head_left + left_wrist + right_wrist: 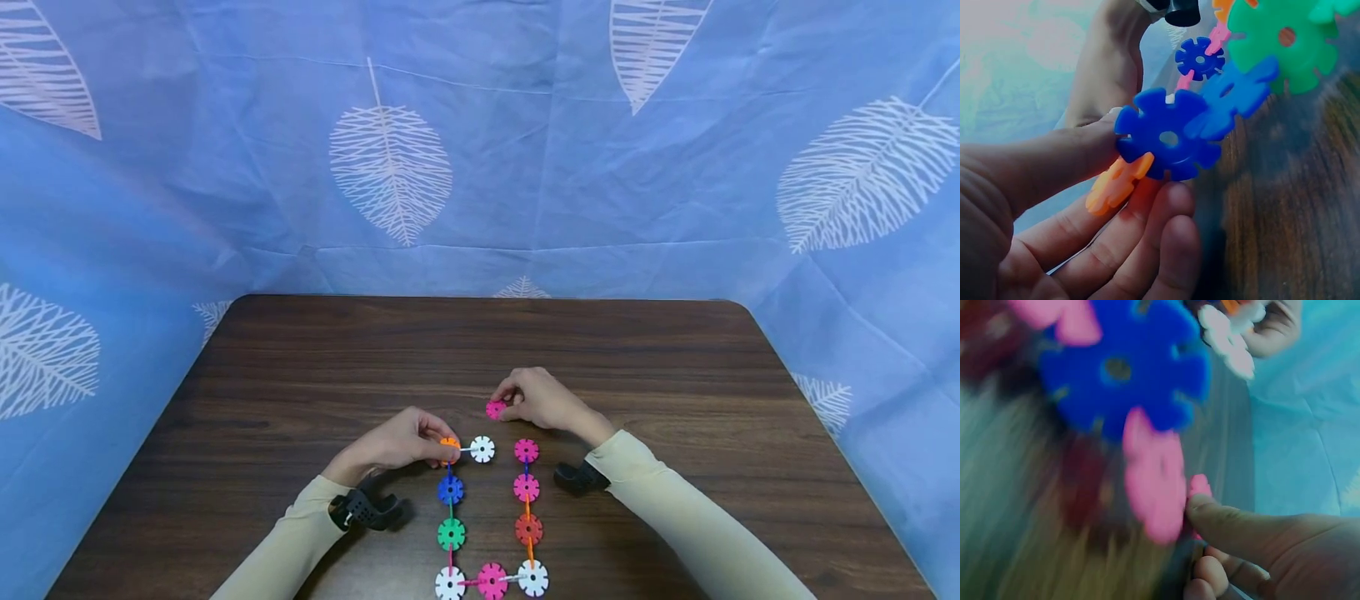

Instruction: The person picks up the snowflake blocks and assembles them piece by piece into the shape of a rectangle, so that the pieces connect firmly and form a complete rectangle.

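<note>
Notched plastic discs, slotted together, form a U-shaped chain in the head view. My left hand [401, 442] pinches the orange disc [450, 443] at the chain's upper left end between thumb and fingers. A white disc [482, 449] sticks out to the right from there. In the left wrist view, the thumb lies beside a blue disc [1168, 137] joined to the orange one [1116, 187]. Farther up, my right hand [543, 400] pinches a loose pink disc [496, 409] by its edge. In the right wrist view, this pink disc [1199, 485] is partly covered by the thumb.
The chain's right side runs through pink [527, 451] and red [528, 529] discs to a white corner disc [533, 577]. Green [452, 533] and blue [451, 489] discs make up its left side. Behind the dark wooden table [337, 342] hangs a blue leaf-patterned cloth [487, 167].
</note>
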`<act>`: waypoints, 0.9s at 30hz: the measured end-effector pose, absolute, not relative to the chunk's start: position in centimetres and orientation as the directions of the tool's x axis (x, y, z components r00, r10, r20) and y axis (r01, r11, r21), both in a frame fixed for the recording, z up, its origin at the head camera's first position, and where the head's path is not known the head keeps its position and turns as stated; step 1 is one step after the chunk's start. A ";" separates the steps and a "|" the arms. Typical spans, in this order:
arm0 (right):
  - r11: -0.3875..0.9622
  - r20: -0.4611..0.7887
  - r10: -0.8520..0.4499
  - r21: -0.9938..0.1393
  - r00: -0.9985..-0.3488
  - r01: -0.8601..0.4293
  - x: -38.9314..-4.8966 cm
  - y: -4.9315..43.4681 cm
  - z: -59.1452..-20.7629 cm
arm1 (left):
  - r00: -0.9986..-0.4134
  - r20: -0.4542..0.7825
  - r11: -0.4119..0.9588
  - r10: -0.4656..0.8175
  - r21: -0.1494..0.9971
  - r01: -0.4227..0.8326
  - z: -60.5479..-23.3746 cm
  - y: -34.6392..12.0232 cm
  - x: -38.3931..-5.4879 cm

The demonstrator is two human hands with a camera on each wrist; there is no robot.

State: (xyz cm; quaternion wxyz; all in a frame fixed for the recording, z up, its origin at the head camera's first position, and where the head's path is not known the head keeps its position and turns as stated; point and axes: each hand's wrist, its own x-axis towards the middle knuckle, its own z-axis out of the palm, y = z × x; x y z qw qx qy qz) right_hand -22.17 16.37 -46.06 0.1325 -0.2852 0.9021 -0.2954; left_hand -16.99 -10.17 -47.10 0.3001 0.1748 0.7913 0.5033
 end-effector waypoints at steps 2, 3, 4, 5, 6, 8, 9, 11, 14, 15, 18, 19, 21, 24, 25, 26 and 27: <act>0.677 -0.085 -0.567 -0.615 -0.820 -0.404 -22.1 17.3 -46.1 | -0.760 -0.304 0.426 0.574 0.904 -0.039 -47.2 -10.1 -17.0; 0.685 -0.091 -0.554 -0.614 -0.827 -0.391 -22.1 17.7 -46.1 | -0.761 -0.305 0.420 0.572 0.906 -0.047 -47.3 -10.1 -17.0; 0.691 -0.097 -0.545 -0.615 -0.833 -0.380 -22.0 18.0 -46.2 | -0.761 -0.309 0.413 0.571 0.909 -0.059 -47.3 -10.0 -17.1; 0.698 -0.105 -0.532 -0.616 -0.840 -0.365 -22.0 18.3 -46.2 | -0.760 -0.309 0.406 0.572 0.912 -0.064 -47.4 -10.0 -17.1; 0.705 -0.107 -0.524 -0.611 -0.845 -0.360 -21.9 18.5 -46.2 | -0.759 -0.307 0.397 0.574 0.915 -0.071 -47.4 -9.9 -17.2; 0.717 -0.119 -0.508 -0.607 -0.853 -0.343 -21.8 18.8 -46.2 | -0.758 -0.300 0.381 0.579 0.922 -0.074 -47.5 -9.8 -17.4; 0.723 -0.128 -0.499 -0.608 -0.857 -0.329 -21.7 18.9 -46.2 | -0.758 -0.296 0.378 0.581 0.923 -0.071 -47.4 -9.7 -17.4; 0.731 -0.149 -0.485 -0.610 -0.862 -0.306 -21.5 19.0 -46.2 | -0.754 -0.292 0.388 0.588 0.920 -0.054 -47.3 -9.6 -17.5; 0.734 -0.160 -0.485 -0.609 -0.860 -0.301 -21.2 19.0 -46.1 | -0.748 -0.291 0.420 0.597 0.907 -0.019 -46.9 -9.3 -17.6; 0.736 -0.161 -0.489 -0.604 -0.857 -0.306 -21.1 18.9 -46.1 | -0.745 -0.290 0.428 0.601 0.904 -0.007 -46.8 -9.3 -17.6; 0.736 -0.145 -0.504 -0.589 -0.852 -0.335 -21.0 18.8 -46.1 | -0.741 -0.280 0.447 0.610 0.894 0.030 -46.7 -9.0 -17.7; 0.736 -0.136 -0.510 -0.580 -0.849 -0.349 -21.0 18.8 -46.1 | -0.741 -0.279 0.453 0.611 0.891 0.039 -46.6 -9.0 -17.8; 0.730 -0.125 -0.528 -0.573 -0.840 -0.374 -21.0 18.8 -46.1 | -0.743 -0.271 0.464 0.612 0.884 0.060 -46.5 -8.8 -17.8; 0.722 -0.131 -0.550 -0.572 -0.825 -0.390 -20.8 18.8 -46.1 | -0.751 -0.265 0.489 0.605 0.868 0.087 -46.3 -8.6 -17.9; 0.720 -0.134 -0.557 -0.569 -0.820 -0.396 -20.7 18.8 -46.1 | -0.752 -0.265 0.493 0.603 0.865 0.090 -46.3 -8.5 -17.9; 0.720 -0.140 -0.560 -0.570 -0.816 -0.396 -20.6 18.8 -46.1 | -0.756 -0.260 0.496 0.601 0.863 0.096 -46.3 -8.5 -17.9; 0.722 -0.146 -0.556 -0.573 -0.818 -0.389 -20.6 18.9 -46.2 | -0.759 -0.257 0.500 0.599 0.860 0.104 -46.3 -8.4 -17.9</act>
